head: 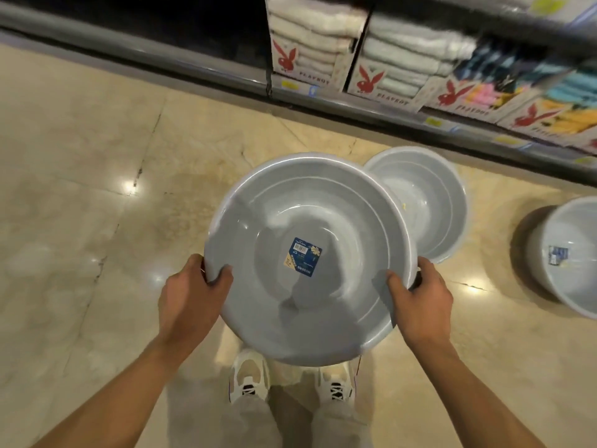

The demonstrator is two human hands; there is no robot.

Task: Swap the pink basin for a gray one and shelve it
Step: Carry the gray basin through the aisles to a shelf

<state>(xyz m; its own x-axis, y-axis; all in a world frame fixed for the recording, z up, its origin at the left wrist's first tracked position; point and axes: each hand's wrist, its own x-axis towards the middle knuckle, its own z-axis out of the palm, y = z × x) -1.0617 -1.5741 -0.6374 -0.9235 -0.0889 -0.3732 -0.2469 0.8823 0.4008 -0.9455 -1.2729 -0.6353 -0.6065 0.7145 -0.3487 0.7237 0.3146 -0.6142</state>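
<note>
You hold a gray basin (310,263) level in front of you, above your shoes (248,376), its open side up and a label (303,257) on its floor. Your left hand (190,299) clamps the near-left rim; your right hand (420,295) clamps the near-right rim, thumbs inside. Both sit equally near. The shelf (355,101) of boxed towels (310,37) lies beyond the basin's far edge, so shelving likely means pushing straight forward. 2 more gray basins (429,202) rest on the floor to its right. No pink basin shows.

Gray basin (310,263) gripped at rim by left hand (190,299), right hand (423,299)
</note>
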